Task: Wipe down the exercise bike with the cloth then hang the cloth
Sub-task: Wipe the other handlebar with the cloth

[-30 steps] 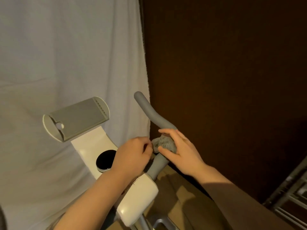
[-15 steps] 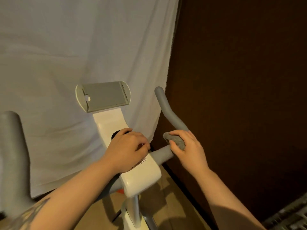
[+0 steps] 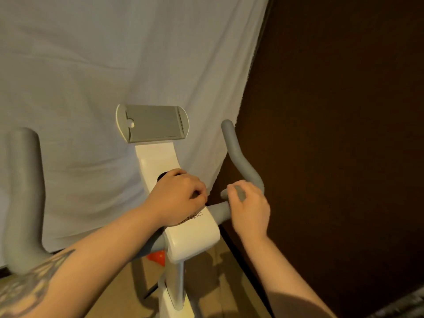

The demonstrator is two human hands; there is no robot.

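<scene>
- The cloth (image 3: 238, 193), a small grey wad, sits on the right handlebar (image 3: 243, 161) of the exercise bike (image 3: 192, 230), just where the bar bends, right of centre in the view.
- The right hand (image 3: 249, 210) grips the cloth, its fingers curled over it and pressing it to the bar; most of the wad is hidden under them.
- The left hand (image 3: 181, 198) rests on the bike's white centre housing, fingers curled in and thumb against them; whether it holds anything cannot be told.
- A dark round knob (image 3: 162, 176) shows only as a sliver at the far side of the left hand.
- A grey ribbed device holder (image 3: 152, 123) stands at the far end of the white stem.
- The left handlebar (image 3: 24, 191) rises at the left edge, near and blurred.
- A white sheet (image 3: 114, 65) hangs behind the bike across the far left; a dark brown wall (image 3: 332, 111) fills the right.
- The floor (image 3: 229, 283) below is tan, crossed by shadows.
- Something orange (image 3: 157, 257) shows under the housing, mostly hidden.
- The printed lettering on the housing is partly covered by the left wrist.
</scene>
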